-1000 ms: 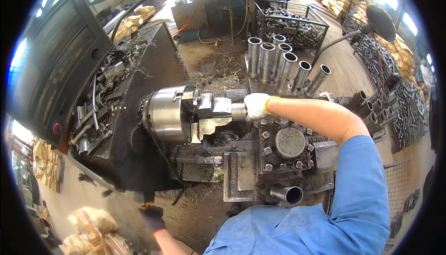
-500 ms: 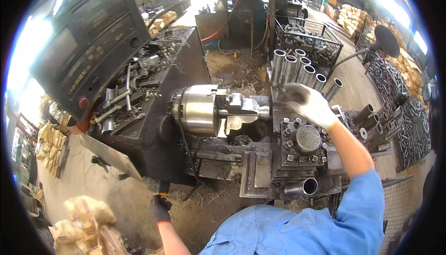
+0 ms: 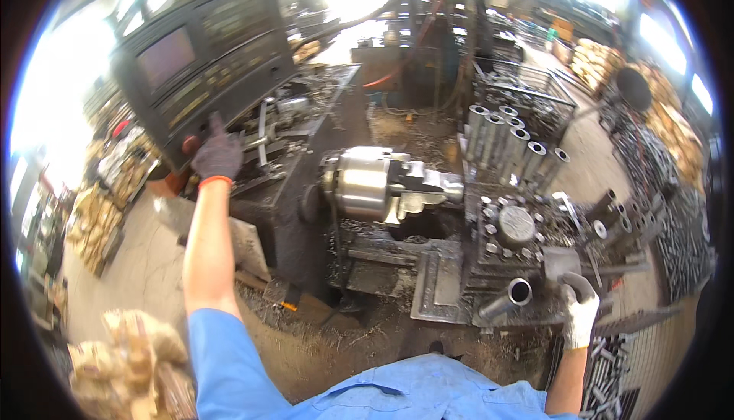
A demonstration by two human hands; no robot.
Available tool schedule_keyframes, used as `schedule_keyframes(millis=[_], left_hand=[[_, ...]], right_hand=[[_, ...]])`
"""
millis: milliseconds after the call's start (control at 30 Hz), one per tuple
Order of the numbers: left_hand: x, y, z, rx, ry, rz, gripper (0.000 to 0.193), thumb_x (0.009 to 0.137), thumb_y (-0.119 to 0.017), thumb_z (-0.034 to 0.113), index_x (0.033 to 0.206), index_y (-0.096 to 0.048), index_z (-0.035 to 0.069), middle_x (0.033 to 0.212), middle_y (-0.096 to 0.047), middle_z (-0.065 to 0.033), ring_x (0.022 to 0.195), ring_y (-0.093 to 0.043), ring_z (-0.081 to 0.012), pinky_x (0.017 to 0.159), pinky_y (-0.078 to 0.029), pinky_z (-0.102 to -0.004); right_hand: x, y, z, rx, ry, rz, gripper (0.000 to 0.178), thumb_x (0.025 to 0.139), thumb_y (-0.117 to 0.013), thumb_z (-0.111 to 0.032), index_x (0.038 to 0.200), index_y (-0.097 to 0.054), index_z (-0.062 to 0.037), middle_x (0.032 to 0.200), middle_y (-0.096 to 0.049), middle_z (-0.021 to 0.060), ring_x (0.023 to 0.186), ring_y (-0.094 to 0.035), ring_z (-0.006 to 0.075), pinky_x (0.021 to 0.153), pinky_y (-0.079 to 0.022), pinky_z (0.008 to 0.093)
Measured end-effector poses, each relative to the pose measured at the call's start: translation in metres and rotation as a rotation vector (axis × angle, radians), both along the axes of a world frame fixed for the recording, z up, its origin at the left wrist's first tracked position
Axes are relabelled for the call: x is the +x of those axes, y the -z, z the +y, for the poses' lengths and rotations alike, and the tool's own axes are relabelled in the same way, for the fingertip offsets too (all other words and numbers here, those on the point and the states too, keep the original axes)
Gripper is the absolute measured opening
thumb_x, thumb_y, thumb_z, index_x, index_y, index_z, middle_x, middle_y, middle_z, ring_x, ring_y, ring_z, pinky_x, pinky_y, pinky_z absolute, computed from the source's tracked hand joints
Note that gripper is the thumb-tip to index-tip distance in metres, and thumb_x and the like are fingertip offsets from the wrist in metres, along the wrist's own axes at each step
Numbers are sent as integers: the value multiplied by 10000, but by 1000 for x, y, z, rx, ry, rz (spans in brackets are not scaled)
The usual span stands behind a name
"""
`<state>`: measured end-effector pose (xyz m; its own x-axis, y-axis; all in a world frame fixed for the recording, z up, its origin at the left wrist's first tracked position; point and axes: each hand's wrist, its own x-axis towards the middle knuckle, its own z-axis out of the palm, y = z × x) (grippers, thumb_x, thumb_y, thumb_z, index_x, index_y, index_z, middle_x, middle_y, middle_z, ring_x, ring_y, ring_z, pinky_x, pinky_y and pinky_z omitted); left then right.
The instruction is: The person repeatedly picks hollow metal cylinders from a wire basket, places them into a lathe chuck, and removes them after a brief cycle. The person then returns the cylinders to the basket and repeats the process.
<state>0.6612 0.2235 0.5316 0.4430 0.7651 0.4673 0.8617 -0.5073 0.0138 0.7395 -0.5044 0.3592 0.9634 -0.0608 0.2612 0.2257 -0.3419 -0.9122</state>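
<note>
My left hand point(image 3: 218, 152), in a dark glove with an orange cuff, reaches up to the lathe's control panel point(image 3: 200, 102). Its index finger is stretched out at the lower edge of the panel, beside a red round knob point(image 3: 190, 144). My right hand point(image 3: 579, 309), in a white glove, is low beside the tool post point(image 3: 517, 225). Its fingers curl loosely with a gap at the thumb, and I see nothing held. Left of the tool post, the shiny chuck point(image 3: 364, 183) faces a workpiece point(image 3: 420, 183). A short metal tube point(image 3: 505, 301) lies near my right hand.
Several upright metal tubes point(image 3: 520, 144) stand behind the tool post, and more tubes point(image 3: 612, 217) stand to its right. Wrenches point(image 3: 264, 133) and metal chips lie on the machine's top. A grey sheet-metal panel point(image 3: 248, 248) leans out at left. Paper sacks point(image 3: 141, 359) sit at lower left.
My left hand has risen from low beside the machine to the control panel. My right hand has come back from above the tool post to its near right side. The view has shifted leftward.
</note>
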Motion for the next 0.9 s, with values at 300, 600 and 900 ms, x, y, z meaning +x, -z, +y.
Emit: schedule_keyframes(millis=[300,600,900], left_hand=[[-43,109,-178,185,822,-527,512,911,-792,102,1405,-658,117,960,-726,-128,849,-713,-288,802,-600,-413],[-223,379,-449,-1281,281,83,526,981,-606,528,1358,-687,171,1274,-746,-156,1216,-697,-364,1020,-536,-462],[-349,364,-524,-1200,-80,-137,567,977,-597,541,1398,-671,169,1305,-740,-152,1248,-683,-355,1048,-519,-450]], right_hand=[[-34,29,-32,11,-69,151,280,844,-745,-91,1098,-793,16,1045,-810,147,920,-768,217,857,-608,329],[12,68,-8,-79,-529,276,610,805,-804,-124,1384,-644,-15,1243,-758,137,1119,-737,247,974,-584,360],[-18,73,89,-414,-736,162,386,740,-905,-177,1057,-727,-47,962,-784,85,902,-763,202,843,-604,353]])
